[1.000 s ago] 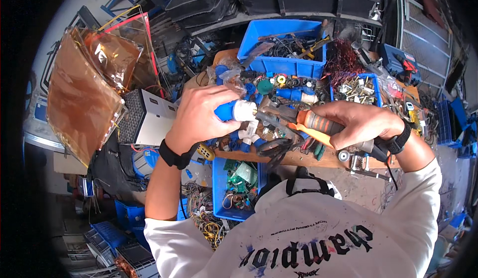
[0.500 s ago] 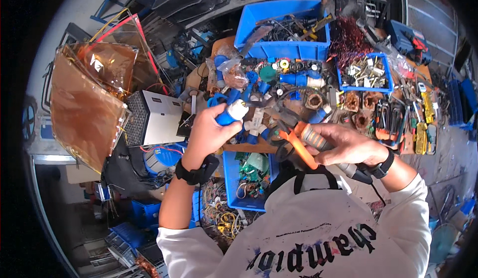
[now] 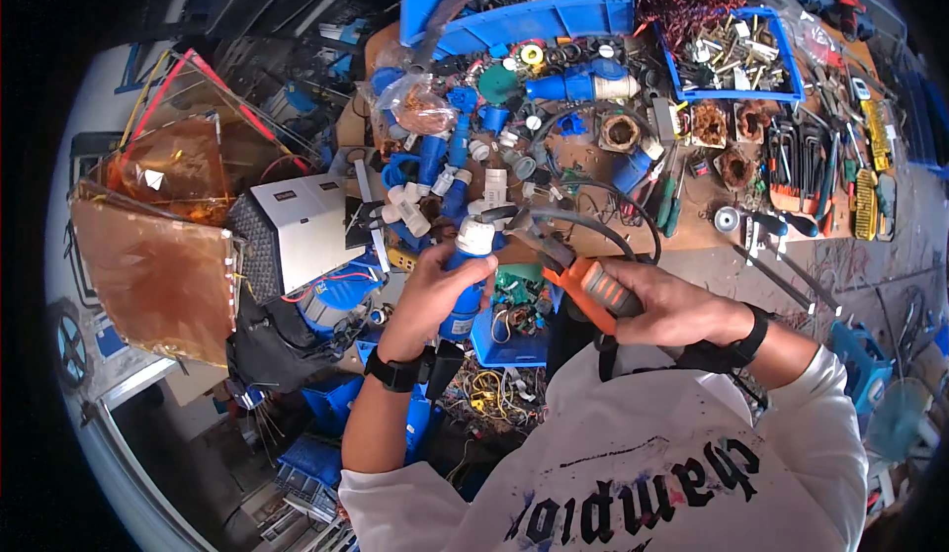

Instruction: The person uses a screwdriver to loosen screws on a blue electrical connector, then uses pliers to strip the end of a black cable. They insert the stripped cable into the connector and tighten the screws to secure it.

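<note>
My left hand is closed round a blue industrial plug with a white collar at its top. A black cable runs from the collar and arcs to the right over the bench. Wrapped in my right hand are heavy cable cutters with orange and grey handles. Their dark metal jaws lie at the cable, just right of the plug's collar. Whether the blades have gone into the cable cannot be made out. More blue plugs and white plastic fittings lie just beyond my left hand.
Behind the bench parts stands a large blue bin of scrap. A blue tray of metal pieces sits at the right, above hex keys and screwdrivers. Below my hands is a blue crate with circuit boards. Copper-coloured panels lean at the left.
The cutter handles have come closer together. The plug has turned more upright in my left hand and both hands sit nearer each other. The whole view has shifted, with the bench appearing higher.
</note>
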{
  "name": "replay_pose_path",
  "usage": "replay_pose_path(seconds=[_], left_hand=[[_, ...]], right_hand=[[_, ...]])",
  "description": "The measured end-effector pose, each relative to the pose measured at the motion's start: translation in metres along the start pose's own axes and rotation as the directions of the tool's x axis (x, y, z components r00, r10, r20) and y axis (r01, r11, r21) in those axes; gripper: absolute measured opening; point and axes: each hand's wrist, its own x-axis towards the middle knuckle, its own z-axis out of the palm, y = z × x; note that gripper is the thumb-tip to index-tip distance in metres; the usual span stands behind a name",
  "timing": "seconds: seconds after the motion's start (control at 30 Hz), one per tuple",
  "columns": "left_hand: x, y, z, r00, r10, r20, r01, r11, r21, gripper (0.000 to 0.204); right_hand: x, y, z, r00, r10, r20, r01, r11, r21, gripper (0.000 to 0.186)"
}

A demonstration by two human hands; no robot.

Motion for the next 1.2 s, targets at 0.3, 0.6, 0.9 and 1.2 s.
replay_pose_path(seconds=[0.3,0.6,0.9,1.2], left_hand=[[0.012,0.033,-0.016,0.988,0.044,0.146,-0.032,0.996,-0.087,0.020],[-0.040,0.134,-0.058,0.896,0.442,0.037,-0.438,0.894,-0.096,0.030],[-0.032,0.111,-0.083,0.923,0.378,-0.066,-0.379,0.926,0.002,0.024],[0.026,0.002,-0.057,0.994,0.101,0.033,-0.099,0.994,-0.041,0.022]], right_hand=[[0.010,-0.017,0.003,0.963,-0.202,-0.180,0.187,0.978,-0.098,0.071],[0.013,-0.087,-0.002,0.851,-0.409,-0.329,0.405,0.910,-0.083,0.058],[-0.020,-0.070,0.015,0.836,-0.245,-0.491,0.335,0.937,0.102,0.060],[-0.005,-0.008,0.032,0.909,0.003,-0.416,0.181,0.897,0.403,0.058]])
